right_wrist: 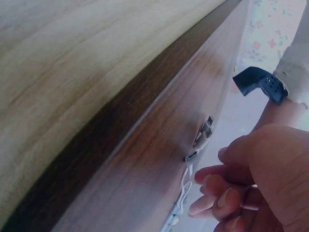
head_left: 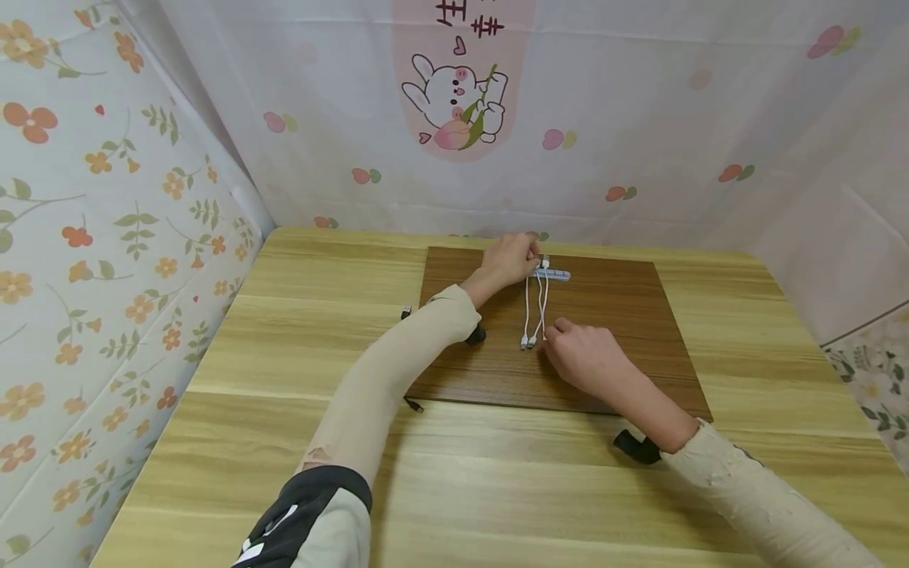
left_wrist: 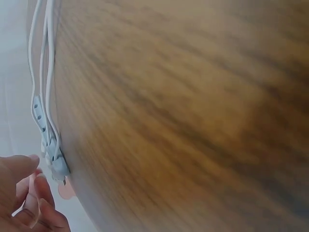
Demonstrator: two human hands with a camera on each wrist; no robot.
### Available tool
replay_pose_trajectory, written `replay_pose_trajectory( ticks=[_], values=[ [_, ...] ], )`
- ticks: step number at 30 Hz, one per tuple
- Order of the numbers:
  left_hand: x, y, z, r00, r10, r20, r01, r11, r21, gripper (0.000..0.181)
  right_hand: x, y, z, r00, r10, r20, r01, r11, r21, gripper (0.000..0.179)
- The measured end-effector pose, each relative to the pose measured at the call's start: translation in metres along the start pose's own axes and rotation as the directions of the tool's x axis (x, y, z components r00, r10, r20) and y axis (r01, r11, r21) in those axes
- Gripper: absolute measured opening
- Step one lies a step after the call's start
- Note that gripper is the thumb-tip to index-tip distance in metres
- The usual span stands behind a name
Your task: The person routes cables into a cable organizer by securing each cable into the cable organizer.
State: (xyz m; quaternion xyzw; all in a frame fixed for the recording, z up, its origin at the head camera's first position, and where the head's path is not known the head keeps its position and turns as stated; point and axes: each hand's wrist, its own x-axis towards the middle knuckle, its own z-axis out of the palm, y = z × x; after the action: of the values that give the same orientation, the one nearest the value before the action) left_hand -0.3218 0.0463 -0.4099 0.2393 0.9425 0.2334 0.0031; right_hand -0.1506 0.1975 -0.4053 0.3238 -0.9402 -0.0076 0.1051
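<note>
Several white charging cables (head_left: pixel 527 304) lie on a dark brown board (head_left: pixel 611 315), their upper part at a pale blue cable holder (head_left: pixel 561 275). My left hand (head_left: pixel 507 260) is beside the plugs at the holder; in the left wrist view its thumb and fingers (left_wrist: pixel 41 186) are loosely bent, with nothing visible between them. Close to the cables' lower connectors (head_left: pixel 531 342) is my right hand (head_left: pixel 585 356). The right wrist view shows its thumb and index finger apart, the other fingers (right_wrist: pixel 227 203) loosely bent, just beside a white cable (right_wrist: pixel 186 181).
The board rests on a light wooden table (head_left: pixel 461 489). At its left edge lie dark plugs, one a black cable end (head_left: pixel 414 405). Black camera mounts (head_left: pixel 635 447) sit on the wrists. A printed curtain (head_left: pixel 305 158) hangs behind the table.
</note>
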Motion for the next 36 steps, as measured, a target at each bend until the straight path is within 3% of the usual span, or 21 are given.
replay_pose_trajectory(
  ticks=[8, 16, 23, 28, 36],
  values=[
    [-0.008, -0.011, -0.009, 0.999, -0.013, 0.043, 0.016, 0.997, -0.071, 0.020, 0.004, 0.001, -0.002, 1.000, 0.021, 0.015, -0.021, 1.000, 0.014, 0.015],
    [-0.023, -0.026, -0.018, 0.999, -0.046, -0.007, 0.045, 0.995, -0.094, 0.019, 0.008, -0.004, -0.002, 1.000, -0.007, -0.017, 0.008, 0.998, 0.059, 0.015],
    [-0.040, -0.039, -0.018, 0.999, -0.048, -0.006, 0.046, 0.989, -0.143, 0.017, 0.012, -0.009, 0.000, 0.996, -0.065, -0.063, 0.070, 0.994, 0.085, 0.015],
    [-0.054, -0.040, -0.026, 1.000, -0.022, -0.005, 0.021, 0.988, -0.155, 0.015, 0.014, -0.013, 0.001, 0.992, -0.095, -0.078, 0.103, 0.989, 0.105, 0.014],
    [-0.063, -0.037, -0.050, 1.000, 0.002, 0.027, 0.002, 0.989, -0.150, 0.016, 0.024, -0.023, -0.002, 0.989, -0.120, -0.089, 0.130, 0.984, 0.123, 0.016]
  ],
)
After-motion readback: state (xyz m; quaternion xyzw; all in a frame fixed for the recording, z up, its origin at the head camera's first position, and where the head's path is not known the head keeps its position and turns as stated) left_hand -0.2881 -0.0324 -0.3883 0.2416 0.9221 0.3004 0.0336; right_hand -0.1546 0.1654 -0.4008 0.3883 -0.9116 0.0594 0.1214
